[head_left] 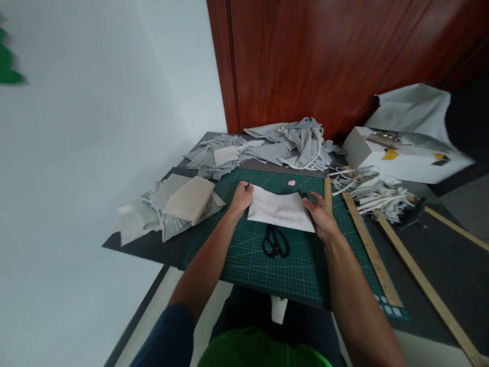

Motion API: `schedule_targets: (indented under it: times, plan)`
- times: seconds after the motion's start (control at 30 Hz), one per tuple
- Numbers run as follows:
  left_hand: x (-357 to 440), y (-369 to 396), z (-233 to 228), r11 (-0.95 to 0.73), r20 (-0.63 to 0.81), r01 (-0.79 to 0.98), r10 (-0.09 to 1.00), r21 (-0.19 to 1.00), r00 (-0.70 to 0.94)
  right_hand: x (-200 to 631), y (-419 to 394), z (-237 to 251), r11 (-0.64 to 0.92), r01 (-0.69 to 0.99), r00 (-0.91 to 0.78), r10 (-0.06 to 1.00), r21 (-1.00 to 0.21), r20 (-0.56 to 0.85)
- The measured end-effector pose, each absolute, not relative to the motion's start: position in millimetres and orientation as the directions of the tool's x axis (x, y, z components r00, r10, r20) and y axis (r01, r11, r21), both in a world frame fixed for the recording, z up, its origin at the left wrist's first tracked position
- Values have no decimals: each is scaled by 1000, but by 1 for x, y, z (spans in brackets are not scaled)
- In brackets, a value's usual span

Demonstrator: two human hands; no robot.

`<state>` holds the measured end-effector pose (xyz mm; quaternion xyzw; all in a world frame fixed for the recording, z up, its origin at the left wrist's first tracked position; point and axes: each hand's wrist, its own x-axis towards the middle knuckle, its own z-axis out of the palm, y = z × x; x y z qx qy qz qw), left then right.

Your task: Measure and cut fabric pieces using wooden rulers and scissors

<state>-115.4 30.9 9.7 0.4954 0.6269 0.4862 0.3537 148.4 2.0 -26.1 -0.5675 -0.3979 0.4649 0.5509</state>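
A white rectangular piece of fabric [280,209] is stretched between my two hands over the green cutting mat [237,260]. My left hand [242,198] pinches its left upper corner. At the right end, my right hand [320,214] grips its edge, thumb and fingers on either side. Small dark bits show near both hands; I cannot make out what they are. Just below the fabric lie black-handled scissors [275,242], their blades hidden under it. A small pink scrap [292,182] rests on the mat beyond the fabric.
Grey fabric pieces [275,145] are heaped along the back. Stacked cloth [187,201] lies at the left. Toward the right are wooden rulers [372,250], a pile of white strips [382,193] and a white box [405,155]. A wooden panel [324,61] stands behind the table.
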Motion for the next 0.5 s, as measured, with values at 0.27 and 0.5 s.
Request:
schedule_targets:
  times: [0.27, 0.5]
  plan:
    - [-199, -24, 35, -1, 28, 112, 970, 994, -240, 81, 11, -3, 168, 136, -2, 986, -976, 169]
    - [-278, -37, 40, 12, 274, 551, 859, 834, -432, -33, 29, 7, 418, 277, -70, 907, -865, 416]
